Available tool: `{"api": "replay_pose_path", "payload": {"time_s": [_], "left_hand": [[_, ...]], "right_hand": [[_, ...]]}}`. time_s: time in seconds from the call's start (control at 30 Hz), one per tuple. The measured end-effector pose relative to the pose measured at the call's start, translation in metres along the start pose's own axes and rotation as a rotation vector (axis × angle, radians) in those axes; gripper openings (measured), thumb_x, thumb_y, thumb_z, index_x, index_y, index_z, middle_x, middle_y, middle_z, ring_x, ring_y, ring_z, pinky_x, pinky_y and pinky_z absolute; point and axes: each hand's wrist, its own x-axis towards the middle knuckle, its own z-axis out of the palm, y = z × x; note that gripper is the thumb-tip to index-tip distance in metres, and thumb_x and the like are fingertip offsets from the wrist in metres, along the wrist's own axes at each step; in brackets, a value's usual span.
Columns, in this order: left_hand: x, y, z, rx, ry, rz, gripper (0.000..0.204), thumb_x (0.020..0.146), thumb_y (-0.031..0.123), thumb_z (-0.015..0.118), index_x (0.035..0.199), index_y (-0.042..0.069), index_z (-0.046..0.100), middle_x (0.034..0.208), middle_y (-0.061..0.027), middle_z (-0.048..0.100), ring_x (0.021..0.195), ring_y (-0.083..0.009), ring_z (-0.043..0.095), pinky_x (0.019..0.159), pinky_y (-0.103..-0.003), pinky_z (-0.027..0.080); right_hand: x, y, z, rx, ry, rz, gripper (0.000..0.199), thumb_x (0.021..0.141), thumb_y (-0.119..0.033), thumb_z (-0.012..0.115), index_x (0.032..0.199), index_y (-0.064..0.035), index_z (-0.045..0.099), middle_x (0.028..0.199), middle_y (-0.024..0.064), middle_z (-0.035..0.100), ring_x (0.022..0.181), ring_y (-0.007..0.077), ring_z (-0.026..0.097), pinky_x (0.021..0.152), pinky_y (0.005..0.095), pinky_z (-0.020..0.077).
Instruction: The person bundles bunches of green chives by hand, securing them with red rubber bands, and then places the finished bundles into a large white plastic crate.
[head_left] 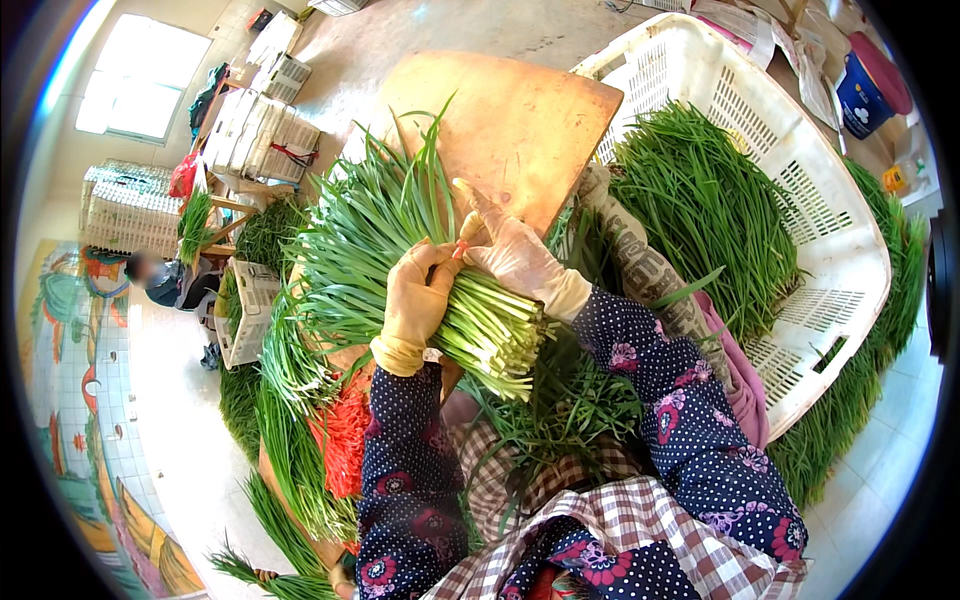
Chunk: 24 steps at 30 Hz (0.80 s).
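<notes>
Two gloved hands work on one bunch of long green stalks (375, 235), drawn in at the middle by one red tie (461, 249). The left hand (415, 300) is closed, thumb and fingers pinched at the tie; the right hand (520, 262) also pinches there, its index finger raised. The bunch lies over the near part of one wooden board (510, 125), leaves fanning to the upper left, cut ends pointing toward the wearer's lap. One heap of red strips (345, 440) sits beside the left forearm, next to loose greens (300, 455); one large white crate (845, 235) at right holds one pile of stalks (700, 215). The board's bare far part leaves open room beyond the hands, while the crate's long side narrows the space at right and greens crowd the left
</notes>
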Motion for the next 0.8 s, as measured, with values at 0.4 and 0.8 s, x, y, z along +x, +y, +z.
{"api": "replay_pose_path", "payload": {"time_s": [0.4,0.8], "left_hand": [[0.0,-0.008,0.004,-0.034,0.032,-0.053,0.004,0.075,0.002,0.062,0.078,-0.001,0.062,0.07,-0.011,0.056,0.067,-0.0241,0.057,0.064,-0.03,0.045],[0.002,0.001,0.002,0.096,0.036,0.017,0.004,0.074,0.003,0.063,0.076,-0.001,0.061,0.069,-0.0121,0.054,0.064,-0.0262,0.055,0.061,-0.031,0.043]], "right_hand": [[-0.003,-0.002,0.007,-0.237,-0.051,-0.053,0.073,0.081,0.003,0.053,0.142,-0.023,0.022,0.094,0.0083,0.057,0.076,0.0174,0.053,0.073,0.0275,0.046],[-0.005,-0.016,0.009,-0.07,-0.002,0.049,0.066,0.079,0.01,0.049,0.137,-0.0164,0.035,0.089,0.0068,0.059,0.074,0.013,0.052,0.072,0.0244,0.0468]]}}
